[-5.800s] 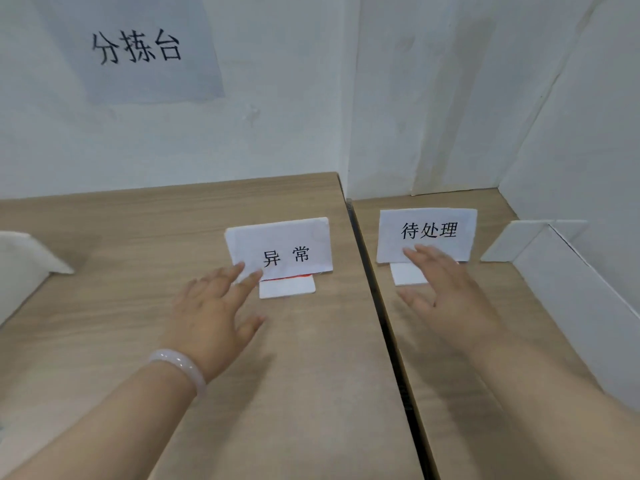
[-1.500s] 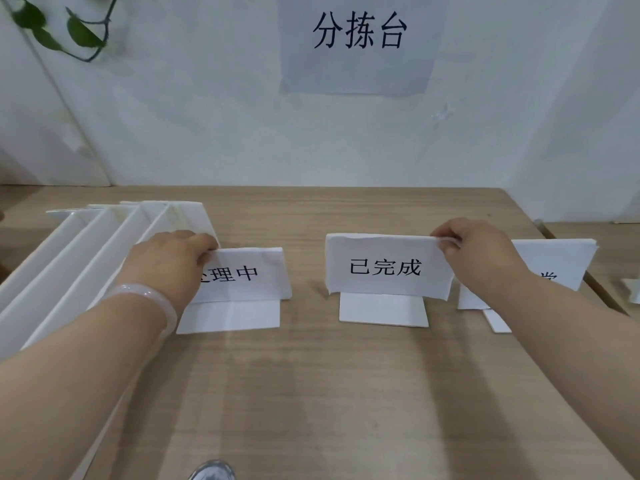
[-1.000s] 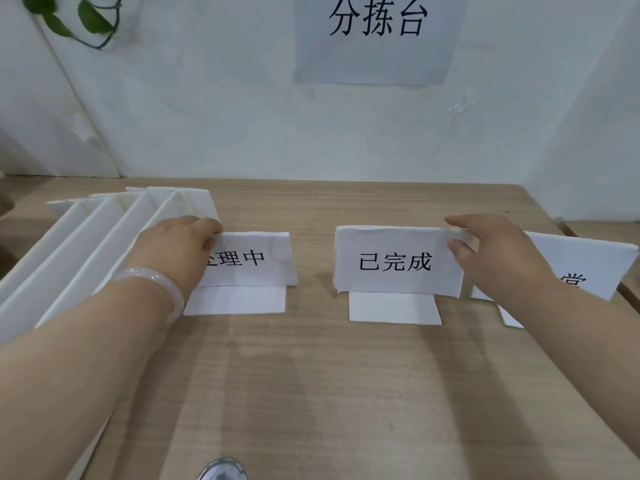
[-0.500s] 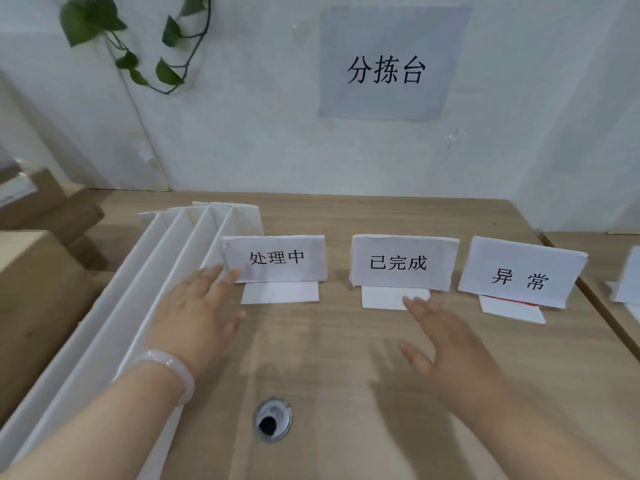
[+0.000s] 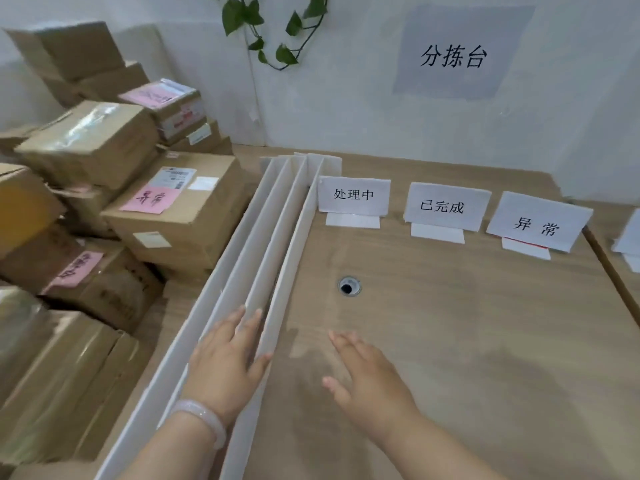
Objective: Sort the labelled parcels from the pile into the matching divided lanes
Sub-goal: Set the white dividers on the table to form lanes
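Wooden table (image 5: 467, 341), near edge: left hand (image 5: 225, 362), fingers straight and holding nothing, over the top edges of the white dividers (image 5: 263, 244); right hand (image 5: 367, 379), flat and empty, above the tabletop just beside them. Mid-table, a round cable hole (image 5: 349, 286); beyond it, three paper cards (image 5: 446, 206) stand in a row. Cardboard parcels (image 5: 104, 202), several with pink labels (image 5: 149, 199), are piled left of the dividers; a paper sign (image 5: 453, 55) hangs on the far wall
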### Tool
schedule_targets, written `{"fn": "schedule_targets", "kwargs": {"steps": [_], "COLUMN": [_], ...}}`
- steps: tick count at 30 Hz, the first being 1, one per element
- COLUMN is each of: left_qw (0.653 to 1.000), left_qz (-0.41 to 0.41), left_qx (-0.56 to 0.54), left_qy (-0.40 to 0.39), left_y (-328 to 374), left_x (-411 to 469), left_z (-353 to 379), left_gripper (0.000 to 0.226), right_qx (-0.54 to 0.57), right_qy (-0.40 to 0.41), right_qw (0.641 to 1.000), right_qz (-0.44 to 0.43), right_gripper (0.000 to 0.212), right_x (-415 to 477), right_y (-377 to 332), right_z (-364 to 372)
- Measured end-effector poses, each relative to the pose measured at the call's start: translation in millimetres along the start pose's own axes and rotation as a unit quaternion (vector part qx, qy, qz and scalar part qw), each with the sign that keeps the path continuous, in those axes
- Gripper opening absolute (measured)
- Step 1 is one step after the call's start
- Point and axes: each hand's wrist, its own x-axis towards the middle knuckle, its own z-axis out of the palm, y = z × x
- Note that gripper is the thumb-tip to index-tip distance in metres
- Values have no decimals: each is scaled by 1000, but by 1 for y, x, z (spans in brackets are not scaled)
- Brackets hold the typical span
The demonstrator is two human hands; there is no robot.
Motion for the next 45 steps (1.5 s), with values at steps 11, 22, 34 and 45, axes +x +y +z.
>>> {"fn": "schedule_targets", "kwargs": {"steps": [11, 22, 34, 45], "left_qw": [990, 988, 982, 971], "left_qz": [-29, -26, -57, -60], "left_qx": [-124, -120, -141, -191], "left_qy": [-56, -94, -115, -134], "left_y": [-59, -65, -54, -61], "left_x": [-87, -102, -105, -107], "left_z": [-3, 13, 15, 14], "left_gripper": [71, 59, 62, 66], "right_qx": [29, -12, -12, 110], "right_qy": [-70, -98, -96, 44], "right_qw": [996, 995, 995, 990], "right_qz": [-45, -31, -34, 82], "right_gripper": [65, 67, 66, 73], "right_x": [-24, -30, -32, -64], "right_y": [-90, -99, -100, -24], "right_z": [53, 71, 77, 52]}}
